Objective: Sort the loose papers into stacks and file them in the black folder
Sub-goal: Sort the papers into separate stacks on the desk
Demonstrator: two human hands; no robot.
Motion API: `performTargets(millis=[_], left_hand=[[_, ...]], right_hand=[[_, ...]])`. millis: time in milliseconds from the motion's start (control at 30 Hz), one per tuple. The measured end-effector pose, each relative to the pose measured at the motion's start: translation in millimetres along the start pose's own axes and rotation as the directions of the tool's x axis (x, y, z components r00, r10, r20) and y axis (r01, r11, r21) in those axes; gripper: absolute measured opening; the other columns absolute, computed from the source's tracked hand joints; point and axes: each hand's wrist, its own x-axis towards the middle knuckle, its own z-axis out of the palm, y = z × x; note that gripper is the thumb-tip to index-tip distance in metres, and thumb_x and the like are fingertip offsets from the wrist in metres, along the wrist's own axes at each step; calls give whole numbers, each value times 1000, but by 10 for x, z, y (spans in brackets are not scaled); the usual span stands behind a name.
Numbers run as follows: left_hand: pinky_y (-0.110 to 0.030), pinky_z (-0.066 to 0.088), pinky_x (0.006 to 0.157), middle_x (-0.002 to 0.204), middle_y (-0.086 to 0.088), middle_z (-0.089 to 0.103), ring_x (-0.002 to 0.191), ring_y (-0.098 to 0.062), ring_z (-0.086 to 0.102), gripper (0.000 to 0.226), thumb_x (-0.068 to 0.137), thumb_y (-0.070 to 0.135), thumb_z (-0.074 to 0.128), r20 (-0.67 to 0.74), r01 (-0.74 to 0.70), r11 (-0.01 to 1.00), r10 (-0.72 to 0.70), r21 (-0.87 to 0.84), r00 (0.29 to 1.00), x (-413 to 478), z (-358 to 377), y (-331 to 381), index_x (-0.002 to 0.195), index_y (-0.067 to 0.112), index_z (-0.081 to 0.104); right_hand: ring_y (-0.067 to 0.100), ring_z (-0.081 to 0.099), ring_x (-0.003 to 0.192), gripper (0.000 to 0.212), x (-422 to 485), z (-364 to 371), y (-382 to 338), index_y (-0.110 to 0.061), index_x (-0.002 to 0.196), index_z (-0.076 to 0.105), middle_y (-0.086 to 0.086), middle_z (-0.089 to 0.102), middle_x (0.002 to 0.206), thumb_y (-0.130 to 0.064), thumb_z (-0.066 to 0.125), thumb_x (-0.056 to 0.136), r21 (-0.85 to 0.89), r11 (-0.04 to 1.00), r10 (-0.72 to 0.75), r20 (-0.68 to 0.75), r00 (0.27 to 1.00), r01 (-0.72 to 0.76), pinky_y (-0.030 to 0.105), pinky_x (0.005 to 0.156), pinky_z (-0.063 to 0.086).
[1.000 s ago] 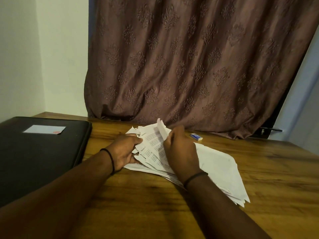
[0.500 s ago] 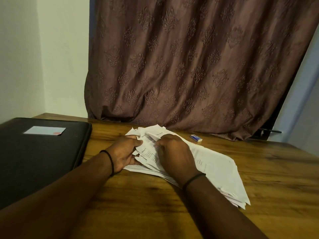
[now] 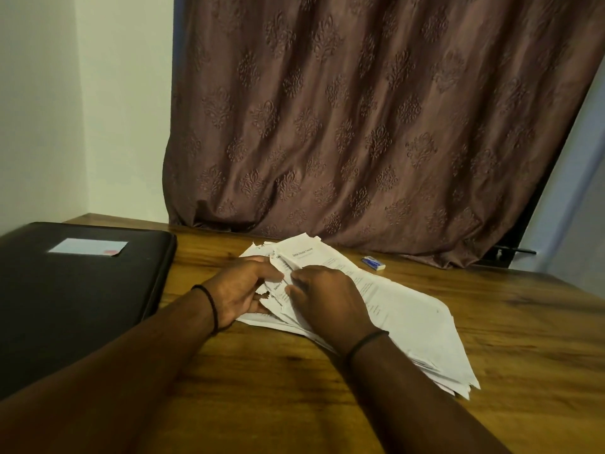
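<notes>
Closest to the camera, both forearms reach in over the near edge of the tabletop [image 3: 278, 398] and meet at the pile. The left hand [image 3: 240, 288] has its fingers curled over the left end of the papers [image 3: 409, 316], pinning and gripping the ragged edges. The right hand [image 3: 327, 301] sits right beside it, fingers bent and pinching into the sheets at that same end. The pile is roughly mid-tabletop, fanned out messily toward the right edge.

Looks like the sorting stage to me: thumbing through to split off sheets. My tip would be to keep the left hand as the anchor, peel one sheet at a time with the right, and square each stack by its corners. Those torn edges look like they'd snag if yanked.

The black folder [image 3: 75, 290] lies closed along the left edge, well apart from the pile, with a pale label [image 3: 87, 247] on its cover. Nothing's filed yet. Further back, a little blue-and-white eraser [image 3: 373, 262], I think, sits near the far edge, just under the curtain [image 3: 360, 126].

Versus a second ago: the right hand had a sheet curled up off the pile. Now that sheet is down flat, a headed page shows on top, and the right hand has dropped lower, close against the left.
</notes>
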Motion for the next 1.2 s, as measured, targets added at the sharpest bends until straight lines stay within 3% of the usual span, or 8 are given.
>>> performTargets(millis=[300, 433, 533, 633, 733, 867, 1033, 1200], left_hand=[[-39, 60, 56, 85, -13, 72, 67, -24, 71, 28, 90, -12, 45, -13, 2, 1000, -2, 19, 1000, 4, 15, -5, 105, 4, 62], [-42, 62, 61, 89, -13, 75, 75, -27, 73, 27, 93, -13, 44, -25, 16, 1000, -16, 12, 1000, 8, 17, -5, 101, 3, 64], [-46, 61, 68, 93, -13, 75, 81, -29, 73, 26, 93, -12, 45, -46, 26, 1000, -26, 3, 999, 21, 15, -1, 100, 5, 63], [-48, 60, 71, 100, -15, 72, 88, -32, 72, 25, 93, -11, 47, -112, 12, 1000, -12, 1, 994, 42, -6, 17, 102, 7, 61], [-43, 61, 63, 94, -13, 69, 81, -28, 70, 26, 92, -12, 47, -206, -27, 999, 23, -17, 978, 54, -34, 27, 98, 9, 60], [-41, 61, 59, 94, -14, 66, 79, -28, 68, 23, 92, -10, 49, -274, -60, 997, 46, -44, 961, 20, -38, 42, 96, 12, 58], [-37, 61, 61, 92, -14, 72, 76, -27, 71, 13, 95, 13, 55, -132, -22, 996, 10, -86, 991, -15, -30, 44, 105, 9, 62], [-43, 60, 71, 107, -14, 71, 72, -22, 71, 39, 98, 46, 48, -42, 24, 998, -26, -52, 999, 6, -19, 10, 113, 14, 65]], right_hand=[[11, 55, 76, 27, 17, -76, 65, -17, 108, 71, 3, 71, 103, -33, 51, 99, 91, 981, 187, -214, 959, -171, 22, 76, 47], [23, 66, 90, 21, -12, -184, 232, -16, 115, 61, 9, 71, 108, -20, 55, 95, 333, 917, 352, -424, 835, -218, 34, 78, 57], [27, 65, 97, 43, -46, -248, 306, -24, 132, 48, 8, 68, 115, -8, 56, 93, 337, 924, 335, -494, 802, -179, 40, 80, 58], [25, 61, 107, 47, -45, -230, 270, -24, 133, 57, 7, 64, 122, -1, 54, 92, 228, 967, 210, -470, 857, -112, 42, 90, 55], [25, 57, 112, 32, -34, -163, 163, -21, 123, 67, 7, 60, 126, -10, 58, 94, 68, 994, 101, -274, 956, -85, 33, 98, 48], [20, 54, 115, 34, -33, -70, 29, -21, 128, 66, 5, 60, 129, -15, 54, 97, -22, 999, -44, -148, 988, 42, 26, 100, 41], [14, 55, 102, 30, -31, -25, 14, -19, 121, 69, 3, 63, 119, -32, 53, 99, 39, 997, -63, -107, 992, 68, 25, 88, 47], [14, 55, 97, 48, -46, -33, 8, -18, 117, 71, 2, 64, 112, -56, 58, 90, 126, 992, -23, -70, 997, 31, 35, 83, 50]])
